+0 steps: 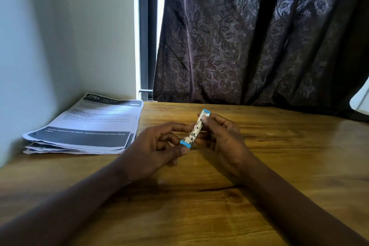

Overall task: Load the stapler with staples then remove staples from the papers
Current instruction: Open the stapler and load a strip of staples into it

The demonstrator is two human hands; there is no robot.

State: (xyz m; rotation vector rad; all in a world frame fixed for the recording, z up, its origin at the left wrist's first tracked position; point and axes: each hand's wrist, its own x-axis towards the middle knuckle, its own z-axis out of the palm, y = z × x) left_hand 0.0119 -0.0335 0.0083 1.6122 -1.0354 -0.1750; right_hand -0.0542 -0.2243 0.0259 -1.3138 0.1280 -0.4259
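Note:
A small stapler (195,129), metal with blue plastic ends, is held above the wooden table (279,166) in front of me, tilted with one blue end up and far. My left hand (157,150) pinches its lower blue end between thumb and fingers. My right hand (221,136) grips the upper part, thumb near the top blue end. The metal underside faces me. A stack of printed papers (87,126) lies at the table's far left, by the wall. Loose staples are not visible.
A white wall (50,46) borders the table on the left. A dark patterned curtain (259,36) hangs behind the far edge, with a bright window gap (147,26) beside it. A white object (361,100) shows at the right edge.

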